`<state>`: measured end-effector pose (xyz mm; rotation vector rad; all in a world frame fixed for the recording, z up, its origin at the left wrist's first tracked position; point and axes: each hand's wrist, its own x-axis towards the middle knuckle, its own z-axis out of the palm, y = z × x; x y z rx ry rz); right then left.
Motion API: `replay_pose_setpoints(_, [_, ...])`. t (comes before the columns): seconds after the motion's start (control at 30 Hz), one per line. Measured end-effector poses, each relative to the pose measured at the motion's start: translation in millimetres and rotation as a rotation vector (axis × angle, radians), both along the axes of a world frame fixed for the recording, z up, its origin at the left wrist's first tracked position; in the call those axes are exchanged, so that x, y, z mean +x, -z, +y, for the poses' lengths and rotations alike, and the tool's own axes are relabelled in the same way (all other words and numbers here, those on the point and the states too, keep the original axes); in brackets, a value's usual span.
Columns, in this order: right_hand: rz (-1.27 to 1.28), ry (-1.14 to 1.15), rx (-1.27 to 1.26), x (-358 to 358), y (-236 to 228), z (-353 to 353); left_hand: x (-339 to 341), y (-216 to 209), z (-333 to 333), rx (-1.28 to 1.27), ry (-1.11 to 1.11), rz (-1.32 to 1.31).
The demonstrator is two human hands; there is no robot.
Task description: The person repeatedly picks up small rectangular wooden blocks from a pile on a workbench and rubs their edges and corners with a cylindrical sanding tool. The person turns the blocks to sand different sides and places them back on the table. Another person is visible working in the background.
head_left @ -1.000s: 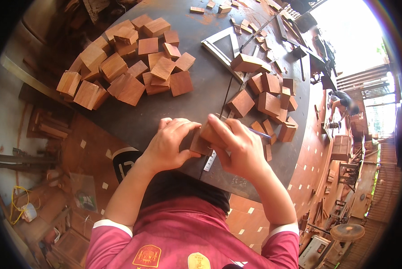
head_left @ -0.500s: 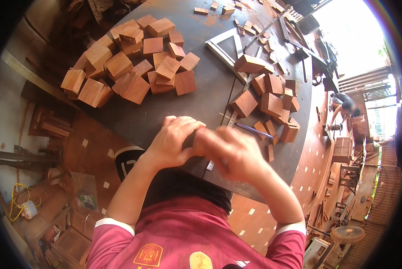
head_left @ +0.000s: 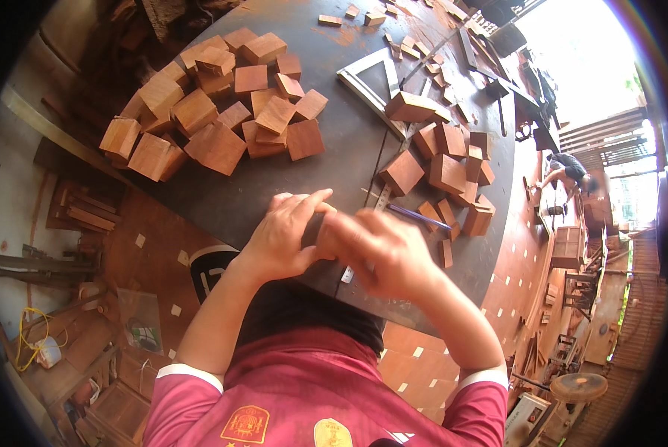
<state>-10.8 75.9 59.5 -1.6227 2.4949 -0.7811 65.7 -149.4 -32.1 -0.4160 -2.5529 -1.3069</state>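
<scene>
My left hand (head_left: 278, 237) and my right hand (head_left: 386, 249) meet over the near edge of the dark table (head_left: 341, 167). The left fingers are curled, with the index finger a little raised. My right hand is closed and partly blurred, its fingertips against the left hand's. Whatever they grip between them is hidden. Just beyond the right hand lie a blue pen (head_left: 417, 214) and a metal ruler (head_left: 347, 275), partly covered by that hand. Reddish wooden blocks (head_left: 216, 147) are heaped to the left, and more wooden blocks (head_left: 447, 173) stand in a group to the right.
A metal triangular frame (head_left: 360, 86) lies farther back, beside the right-hand blocks. Small wood offcuts (head_left: 408, 51) and sawdust are scattered at the far end. Another person (head_left: 568, 173) bends over at the far right. A tiled floor (head_left: 416, 365) shows below the table.
My left index finger has lifted and straightened slightly. Both hands stay together in nearly the same place, and the right one is still blurred. The blocks have not been moved.
</scene>
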Motion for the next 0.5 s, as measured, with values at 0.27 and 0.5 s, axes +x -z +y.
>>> replay_pose_setpoints(0.27, [-0.035, 0.029, -0.023, -6, -3, -4, 1, -2, 2, -0.005, -0.012, 0.026])
replay_pose_setpoints(0.5, [0.001, 0.042, 0.025, 1, -6, -3, 1, -1, 3, -0.004, -0.021, 0.025])
